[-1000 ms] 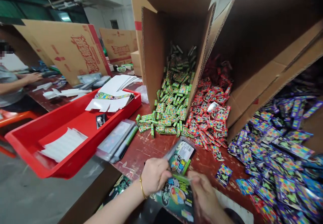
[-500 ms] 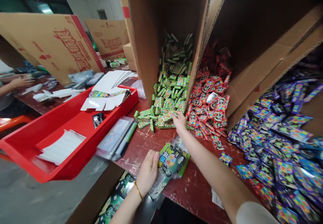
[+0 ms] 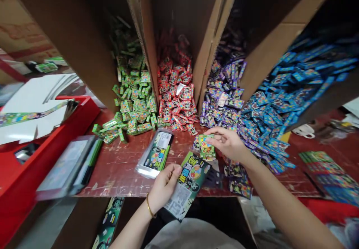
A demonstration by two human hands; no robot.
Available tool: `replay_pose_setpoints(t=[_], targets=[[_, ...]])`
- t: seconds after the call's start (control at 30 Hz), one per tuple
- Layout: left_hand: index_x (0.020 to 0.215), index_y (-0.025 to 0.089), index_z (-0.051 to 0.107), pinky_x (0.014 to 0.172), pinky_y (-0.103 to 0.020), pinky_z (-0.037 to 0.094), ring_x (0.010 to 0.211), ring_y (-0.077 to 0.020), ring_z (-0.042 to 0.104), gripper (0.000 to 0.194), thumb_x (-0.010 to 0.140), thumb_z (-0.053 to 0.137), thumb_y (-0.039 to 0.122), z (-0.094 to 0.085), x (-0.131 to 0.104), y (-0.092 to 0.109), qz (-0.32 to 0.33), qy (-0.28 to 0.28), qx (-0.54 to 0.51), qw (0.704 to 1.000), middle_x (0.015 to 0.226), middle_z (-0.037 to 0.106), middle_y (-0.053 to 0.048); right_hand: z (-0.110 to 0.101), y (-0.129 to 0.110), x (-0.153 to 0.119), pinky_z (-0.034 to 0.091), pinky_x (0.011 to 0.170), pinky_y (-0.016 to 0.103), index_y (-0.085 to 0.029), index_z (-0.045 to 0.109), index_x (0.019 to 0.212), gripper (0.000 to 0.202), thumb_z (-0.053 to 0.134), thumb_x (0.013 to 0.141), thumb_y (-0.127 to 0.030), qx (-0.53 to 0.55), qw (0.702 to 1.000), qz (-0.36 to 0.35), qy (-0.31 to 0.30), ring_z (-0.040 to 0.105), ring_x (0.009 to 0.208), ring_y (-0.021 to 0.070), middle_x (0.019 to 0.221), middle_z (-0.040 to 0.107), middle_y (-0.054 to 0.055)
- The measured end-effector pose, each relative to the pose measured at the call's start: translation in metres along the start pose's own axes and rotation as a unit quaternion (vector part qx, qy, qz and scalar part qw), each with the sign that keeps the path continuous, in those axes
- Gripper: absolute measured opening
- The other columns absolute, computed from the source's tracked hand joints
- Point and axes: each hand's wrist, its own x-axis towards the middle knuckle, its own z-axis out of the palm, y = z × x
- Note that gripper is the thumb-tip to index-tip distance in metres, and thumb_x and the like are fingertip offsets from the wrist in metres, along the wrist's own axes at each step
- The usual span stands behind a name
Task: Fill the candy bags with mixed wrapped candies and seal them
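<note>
My left hand (image 3: 165, 183) is closed on the edge of a dark green printed pouch (image 3: 186, 187) with a colourful round picture, held tilted over the table's front edge. In my right hand (image 3: 224, 140) a small green box (image 3: 206, 147) is pinched between thumb and fingers, just above the pouch's upper corner. A flat dark and green package in clear plastic (image 3: 157, 153) lies on the table beyond my left hand. Several small purple packets (image 3: 238, 181) lie loose to the right of the pouch.
Cardboard bins spill small green boxes (image 3: 137, 110), red packets (image 3: 178, 99), purple packets (image 3: 221, 99) and blue packets (image 3: 266, 110) onto the dark red table (image 3: 112, 166). A red tray (image 3: 84, 116) with white sheets stands left. Printed cards (image 3: 331, 174) lie at right.
My right hand has come back from the green pile with a small green box to beside the pouch. The view has turned right, showing more of the blue packets. My left hand still holds the pouch.
</note>
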Motion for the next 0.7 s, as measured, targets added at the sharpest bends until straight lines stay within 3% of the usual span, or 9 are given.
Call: replay_pose_setpoints(t=[0.13, 0.2, 0.4, 0.6, 0.7], targets=[[0.075, 0.017, 0.049, 0.061, -0.024, 0.034, 0.063, -0.0126, 0.04, 0.032, 0.09, 0.039, 0.044, 0.016, -0.001, 0.007, -0.003, -0.003, 0.027, 1.0, 0.066, 0.044, 0.003, -0.015, 0.001, -0.013, 0.038, 0.047, 0.023, -0.018, 0.064, 0.09, 0.029, 0.061, 0.077, -0.044, -0.018, 0.99, 0.035, -0.132, 0.048, 0.053, 0.0105, 0.063, 0.058, 0.0], [0.073, 0.017, 0.049, 0.062, -0.025, 0.034, 0.063, -0.0132, 0.042, 0.034, 0.09, 0.038, 0.045, 0.022, -0.002, 0.009, -0.009, -0.007, 0.049, 0.999, 0.066, 0.046, 0.002, -0.016, 0.004, -0.016, 0.04, 0.051, 0.023, -0.017, 0.064, 0.086, 0.027, 0.058, 0.08, -0.043, -0.026, 0.985, 0.033, -0.169, 0.05, 0.056, 0.0111, 0.067, 0.06, 0.001], [0.076, 0.018, 0.052, 0.064, -0.025, 0.036, 0.065, -0.0145, 0.048, 0.035, 0.09, 0.037, 0.046, 0.033, 0.002, 0.011, -0.024, -0.006, 0.064, 0.998, 0.067, 0.051, 0.001, -0.024, 0.007, -0.018, 0.042, 0.059, 0.025, -0.016, 0.064, 0.08, 0.027, 0.052, 0.084, -0.04, -0.076, 0.988, 0.005, -0.131, 0.055, 0.067, 0.0138, 0.077, 0.063, 0.004], [0.075, 0.018, 0.053, 0.062, -0.024, 0.035, 0.064, -0.0147, 0.048, 0.036, 0.09, 0.038, 0.047, 0.036, 0.007, 0.008, -0.023, -0.009, 0.084, 0.996, 0.066, 0.053, 0.001, -0.038, 0.008, -0.015, 0.039, 0.055, 0.024, -0.016, 0.064, 0.077, 0.025, 0.053, 0.083, -0.038, -0.113, 0.977, 0.014, -0.181, 0.051, 0.061, 0.0123, 0.072, 0.061, 0.002], [0.072, 0.018, 0.052, 0.061, -0.024, 0.035, 0.062, -0.0148, 0.047, 0.038, 0.089, 0.037, 0.048, 0.036, 0.006, 0.007, -0.03, -0.006, 0.079, 0.996, 0.064, 0.051, 0.001, -0.038, 0.013, -0.017, 0.039, 0.053, 0.024, -0.017, 0.064, 0.077, 0.025, 0.054, 0.082, -0.039, -0.089, 0.984, 0.02, -0.151, 0.051, 0.058, 0.0121, 0.069, 0.061, 0.001]])
